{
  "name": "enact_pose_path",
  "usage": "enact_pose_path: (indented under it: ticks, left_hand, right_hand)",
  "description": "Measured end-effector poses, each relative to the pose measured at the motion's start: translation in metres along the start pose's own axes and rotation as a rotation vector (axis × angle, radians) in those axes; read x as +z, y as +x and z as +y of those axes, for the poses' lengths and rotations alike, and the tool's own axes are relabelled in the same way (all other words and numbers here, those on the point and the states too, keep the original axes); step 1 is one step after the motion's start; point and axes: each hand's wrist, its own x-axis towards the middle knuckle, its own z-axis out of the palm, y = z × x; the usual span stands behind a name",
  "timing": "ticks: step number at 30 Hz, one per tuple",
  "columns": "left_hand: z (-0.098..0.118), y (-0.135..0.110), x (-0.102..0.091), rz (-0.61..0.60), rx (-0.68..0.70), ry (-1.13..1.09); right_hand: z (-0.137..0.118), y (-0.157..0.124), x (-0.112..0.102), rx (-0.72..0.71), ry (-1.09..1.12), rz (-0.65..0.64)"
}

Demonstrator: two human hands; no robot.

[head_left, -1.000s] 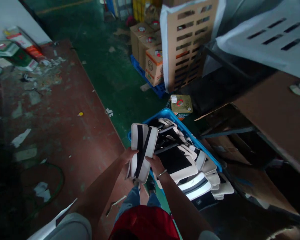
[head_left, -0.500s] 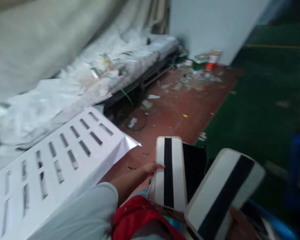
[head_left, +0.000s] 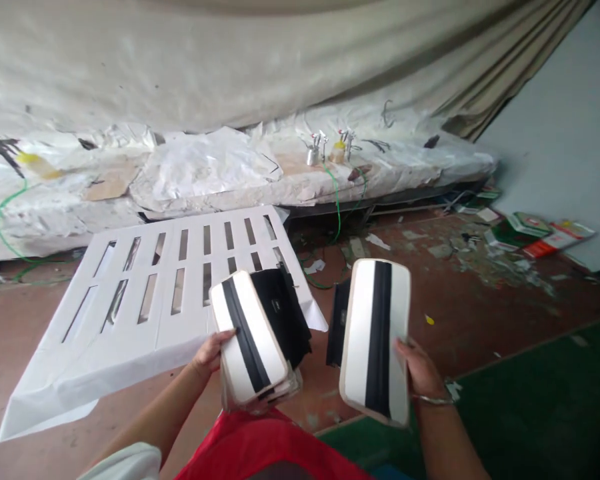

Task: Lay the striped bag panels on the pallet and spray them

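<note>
My left hand (head_left: 214,348) is closed on the left edge of a stack of white panels (head_left: 230,360), rounded at the corners, with a black lengthwise stripe and beige edging. A black flap (head_left: 280,307) with a small label sticks out to the stack's right. Upright in my right hand (head_left: 420,368), gripped at its right edge, is a similar striped white panel (head_left: 399,320); another black flap (head_left: 338,327) shows on its left. Most fingers of both hands are hidden behind the pieces. Left of them stands a white-covered table (head_left: 145,353) with two rows of long slots.
A long bench (head_left: 300,190) under crumpled white covering runs along the draped wall. On it are a metal-cupped spray gun (head_left: 313,155) and a yellow-topped one (head_left: 338,152). A green hose (head_left: 338,207) hangs down. Boxes (head_left: 520,230) and scraps lie on the floor at right.
The view has swung left, bringing the bench and slotted table further into sight. The right-hand panel has turned from tilted to upright, and the two held pieces are further apart.
</note>
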Motion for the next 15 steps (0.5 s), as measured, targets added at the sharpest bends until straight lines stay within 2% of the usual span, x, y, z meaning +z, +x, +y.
enact_pose_path:
  ticks: [4, 8, 12, 15]
  left_hand:
    - [0.064, 0.034, -0.057, 0.216, 0.038, -0.073]
    - [0.104, 0.077, -0.105, 0.301, 0.024, -0.134]
    - [0.122, 0.119, -0.134, 0.373, 0.042, -0.168]
    - [0.125, 0.151, -0.147, 0.392, 0.003, -0.118]
  right_hand:
    - [-0.044, 0.102, 0.087, -0.042, -0.063, -0.138]
    - [-0.065, 0.193, 0.157, 0.032, -0.089, -0.238]
    - [-0.082, 0.256, 0.199, 0.102, -0.140, -0.322]
    - [-0.092, 0.292, 0.209, 0.140, -0.185, -0.384]
